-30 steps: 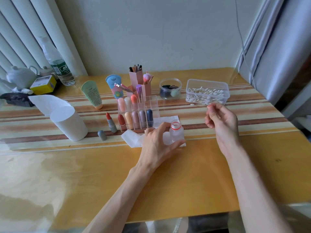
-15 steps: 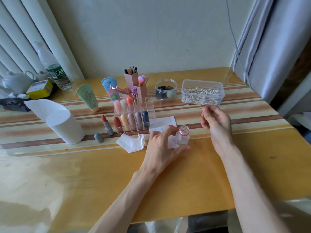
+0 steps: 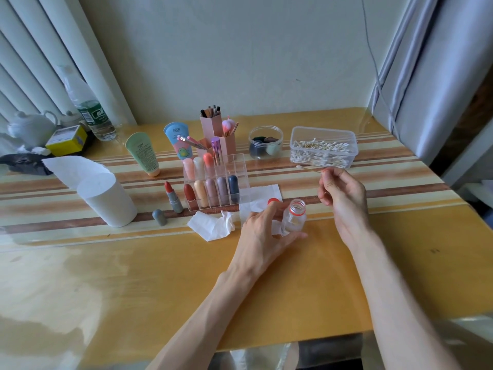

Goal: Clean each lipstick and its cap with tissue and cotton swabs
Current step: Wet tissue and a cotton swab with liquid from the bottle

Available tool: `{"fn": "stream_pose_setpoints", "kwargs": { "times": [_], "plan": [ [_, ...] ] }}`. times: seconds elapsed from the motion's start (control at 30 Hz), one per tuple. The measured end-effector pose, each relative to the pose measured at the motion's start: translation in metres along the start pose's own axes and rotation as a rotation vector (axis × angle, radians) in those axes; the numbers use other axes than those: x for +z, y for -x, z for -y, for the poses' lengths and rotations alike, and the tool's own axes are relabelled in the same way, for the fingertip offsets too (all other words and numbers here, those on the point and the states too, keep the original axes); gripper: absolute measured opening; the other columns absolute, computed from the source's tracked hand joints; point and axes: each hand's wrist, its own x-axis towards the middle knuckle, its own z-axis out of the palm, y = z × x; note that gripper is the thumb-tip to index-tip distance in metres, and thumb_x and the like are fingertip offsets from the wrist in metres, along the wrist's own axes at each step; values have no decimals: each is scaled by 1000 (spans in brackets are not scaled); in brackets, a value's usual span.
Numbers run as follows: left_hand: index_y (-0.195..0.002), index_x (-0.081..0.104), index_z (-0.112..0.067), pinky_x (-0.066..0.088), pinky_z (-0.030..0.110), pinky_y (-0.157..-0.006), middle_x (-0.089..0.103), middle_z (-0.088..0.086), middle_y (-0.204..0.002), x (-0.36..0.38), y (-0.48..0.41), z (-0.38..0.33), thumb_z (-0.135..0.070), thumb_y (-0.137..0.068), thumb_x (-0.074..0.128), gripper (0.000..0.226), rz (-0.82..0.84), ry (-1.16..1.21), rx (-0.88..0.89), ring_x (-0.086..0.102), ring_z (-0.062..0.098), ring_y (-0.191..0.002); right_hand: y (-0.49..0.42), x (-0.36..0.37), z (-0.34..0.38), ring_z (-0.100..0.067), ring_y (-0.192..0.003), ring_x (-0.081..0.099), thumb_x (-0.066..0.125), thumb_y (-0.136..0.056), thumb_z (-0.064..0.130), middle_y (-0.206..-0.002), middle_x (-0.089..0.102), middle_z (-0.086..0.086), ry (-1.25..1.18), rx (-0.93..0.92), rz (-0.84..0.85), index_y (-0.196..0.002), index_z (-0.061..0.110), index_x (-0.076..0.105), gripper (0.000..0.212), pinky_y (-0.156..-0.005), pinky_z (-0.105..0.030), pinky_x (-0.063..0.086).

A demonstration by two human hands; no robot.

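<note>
Hands: left hand (image 3: 262,236) grips small bottle (image 3: 294,218), right hand (image 3: 342,198) pinches cotton swab (image 3: 309,169).

The left hand (image 3: 262,232) sits at the end of a bare forearm slanting in from the lower left, fingers and thumb curled round a small bottle (image 3: 294,218). The right hand (image 3: 342,198), on a bare forearm coming from the lower right, has its fingers bent inward and pinches a cotton swab (image 3: 309,169) at the fingertips. The hands are near each other but apart.
</note>
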Motion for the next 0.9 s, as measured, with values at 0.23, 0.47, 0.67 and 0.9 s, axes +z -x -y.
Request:
{"fn": "stream_pose_setpoints", "kwargs": {
  "times": [0.23,0.47,0.67,0.9],
  "plan": [
    [-129,56,-22,50,17,-85,72,-13,-121,-3,2,0,-52,-70,92,76,22,84,-3,65,-2,-96,4,3,4,-15,-64,50,61,-106,12,-79,58,-2,11,-14,36,-97,13,66,10,-55,-22,36],
    [-122,68,-25,46,20,-86,71,-18,-118,-23,12,1,-51,-83,83,50,-162,177,5,65,11,-106,21,20,39,-10,-75,56,67,-103,19,-81,62,1,149,-150,97,-98,17,70,6,-72,-20,47],
    [-111,79,-23,52,28,-75,78,-12,-90,-49,13,-29,-37,-93,70,25,-300,567,-175,67,7,-83,65,74,68,-1,-77,63,69,-102,16,-89,70,4,328,-393,109,-99,11,72,7,-66,-14,49],
    [-100,80,-4,34,24,-63,66,-2,-73,-72,22,-26,-34,-100,62,35,-373,922,-353,39,22,-68,107,135,37,-17,-85,64,68,-103,17,-90,67,4,568,-576,14,-101,12,70,6,-74,-30,51]
  ]
}}
